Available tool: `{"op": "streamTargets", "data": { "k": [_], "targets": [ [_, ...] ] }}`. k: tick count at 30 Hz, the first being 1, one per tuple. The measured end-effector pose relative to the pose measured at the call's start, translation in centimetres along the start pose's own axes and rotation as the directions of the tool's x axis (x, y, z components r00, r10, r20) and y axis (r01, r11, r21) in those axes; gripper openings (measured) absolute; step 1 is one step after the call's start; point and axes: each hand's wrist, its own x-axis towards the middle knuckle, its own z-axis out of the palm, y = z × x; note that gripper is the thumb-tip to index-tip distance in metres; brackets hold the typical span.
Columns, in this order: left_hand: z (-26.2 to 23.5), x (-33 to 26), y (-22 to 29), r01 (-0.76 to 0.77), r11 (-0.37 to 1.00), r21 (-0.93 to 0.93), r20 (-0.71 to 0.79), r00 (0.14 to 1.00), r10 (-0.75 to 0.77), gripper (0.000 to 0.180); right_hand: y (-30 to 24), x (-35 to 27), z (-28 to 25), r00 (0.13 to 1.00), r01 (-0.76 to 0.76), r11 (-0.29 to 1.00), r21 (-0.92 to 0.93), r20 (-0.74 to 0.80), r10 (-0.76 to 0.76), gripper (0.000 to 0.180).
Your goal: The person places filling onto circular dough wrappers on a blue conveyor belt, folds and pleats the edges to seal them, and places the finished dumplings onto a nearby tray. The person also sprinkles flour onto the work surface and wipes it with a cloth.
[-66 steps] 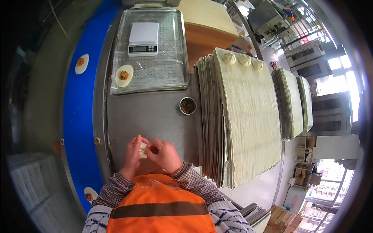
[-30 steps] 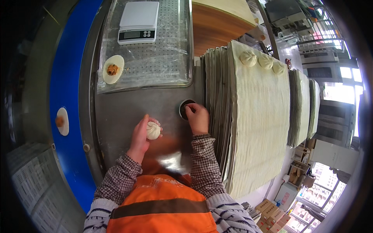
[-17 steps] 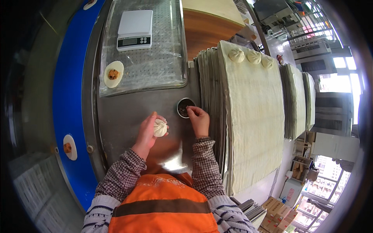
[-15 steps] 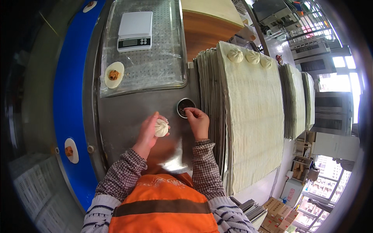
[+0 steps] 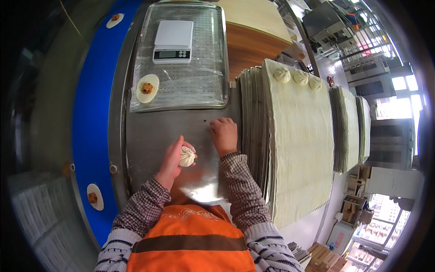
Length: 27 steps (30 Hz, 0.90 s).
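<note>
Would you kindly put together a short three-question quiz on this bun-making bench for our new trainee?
1. True or false: the left hand holds a pleated bun.
2. How many finished buns lie on the cloth-covered board stack? A) one B) three C) five
3. What lies on the perforated tray besides the scale?

Key:
1. True.
2. B.
3. A round dough wrapper with filling at its near left corner. The right hand rests on the steel table.
</note>
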Motion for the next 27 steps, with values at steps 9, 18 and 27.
{"op": "streamTargets", "data": {
  "k": [9, 18, 27],
  "targets": [
    [-4.0, -0.6, -0.2, -0.050, 0.996, -0.072, -0.091, 0.995, 0.043, 0.044, 1.7, 4.0, 5.0, 0.916, 0.339, 0.863, -0.376, 0.340, -0.212, 0.011],
    [-4.2, -0.9, 0.7, -0.059, 0.995, -0.085, -0.084, 0.995, 0.052, 0.043, 1.3, 4.7, 4.5, 0.901, 0.268, 0.927, -0.261, 0.407, -0.146, 0.012],
    [-3.3, -2.5, 3.2, -0.136, 0.990, -0.037, 0.120, 0.983, 0.139, 0.049, -11.2, 0.0, -6.7, 0.880, 0.132, 0.759, 0.638, 0.277, -0.386, 0.013]
  ]
}}
